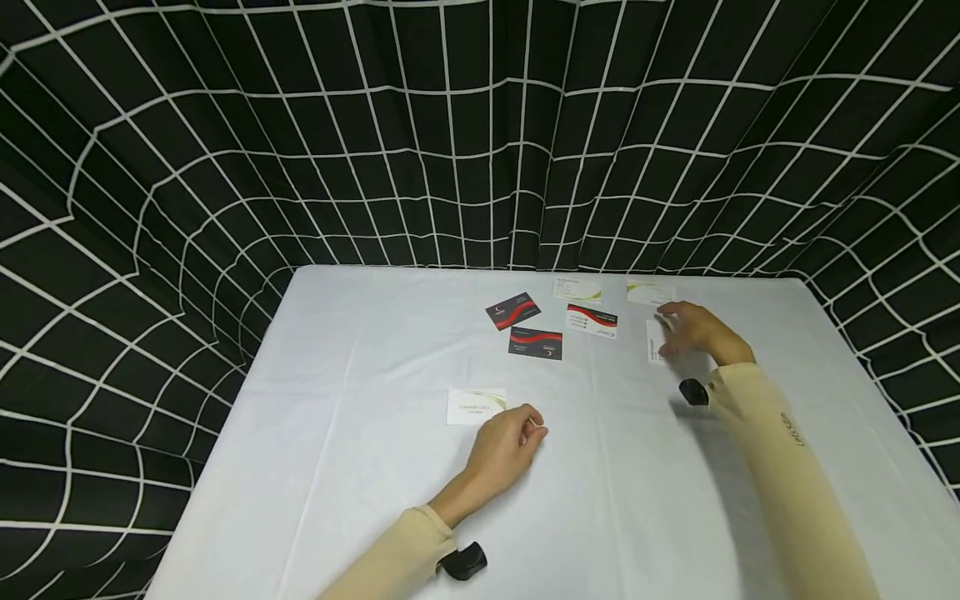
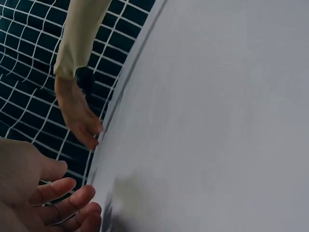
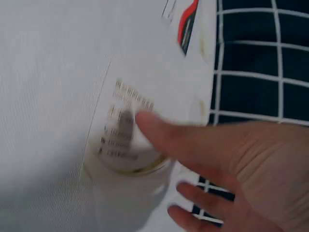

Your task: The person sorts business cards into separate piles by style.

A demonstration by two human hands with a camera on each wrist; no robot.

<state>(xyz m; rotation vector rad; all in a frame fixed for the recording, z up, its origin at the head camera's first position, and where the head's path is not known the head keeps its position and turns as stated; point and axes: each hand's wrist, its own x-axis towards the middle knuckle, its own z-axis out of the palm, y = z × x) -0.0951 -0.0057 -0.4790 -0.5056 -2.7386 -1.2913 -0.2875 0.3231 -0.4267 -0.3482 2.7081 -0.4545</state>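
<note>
My right hand (image 1: 693, 329) is over a white business card (image 1: 655, 343) with small printed lines, its thumb and fingers apart. In the right wrist view the thumb tip of this hand (image 3: 241, 164) is over the card (image 3: 116, 137); whether it touches is unclear. Lower down, my left hand (image 1: 504, 446) is beside a white card with a green corner (image 1: 475, 407), slightly overlapping it from the camera's side. Its fingers are loosely curled around nothing in the left wrist view (image 2: 43, 193).
Two black cards with red waves (image 1: 513, 312) (image 1: 536, 343) lie at the back middle. Near them are a red-and-white card (image 1: 592, 323) and a white-and-green card (image 1: 577, 288). Another white-and-green card (image 1: 647, 292) lies beyond my right hand. A white cloth (image 1: 360, 467) covers the table; gridded black curtains (image 1: 450, 167) surround it.
</note>
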